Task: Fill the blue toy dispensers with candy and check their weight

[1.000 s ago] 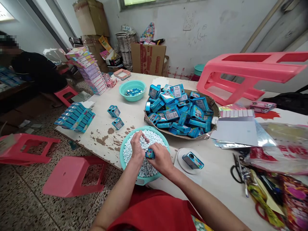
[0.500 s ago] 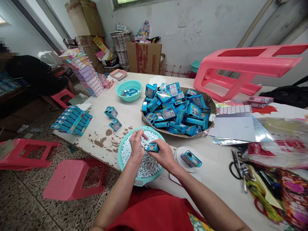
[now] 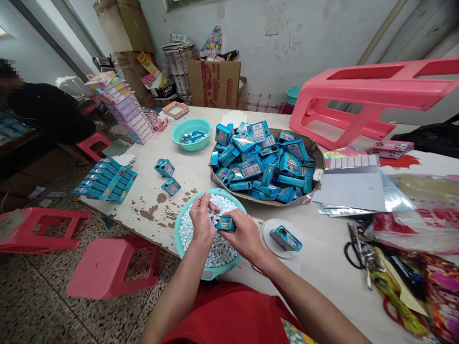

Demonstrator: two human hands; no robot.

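Over a turquoise basin (image 3: 178,239) full of small white candies (image 3: 222,255), my right hand (image 3: 245,234) grips a small blue candy tin (image 3: 225,223) lying tilted on its side. My left hand (image 3: 203,217) is curled with several white candies in its fingers, held against the left end of that tin. The tin's opening is hidden by the left hand. Right of the basin, another blue tin (image 3: 286,238) rests on a white round lid (image 3: 268,234). Behind the basin, a cardboard tray (image 3: 265,200) is heaped with blue tins (image 3: 251,167).
Two blue tins (image 3: 165,167) stand left of the basin, near a blue display box (image 3: 107,180). A smaller turquoise bowl (image 3: 190,143) holds blue pieces. Scissors (image 3: 353,248) and plastic bags lie at right. A pink stool (image 3: 358,100) lies on the table. A person sits far left.
Both hands stay together over the basin, the left fingers shifting slightly at the tin's end. The tin is tilted a little differently. The view has moved slightly.
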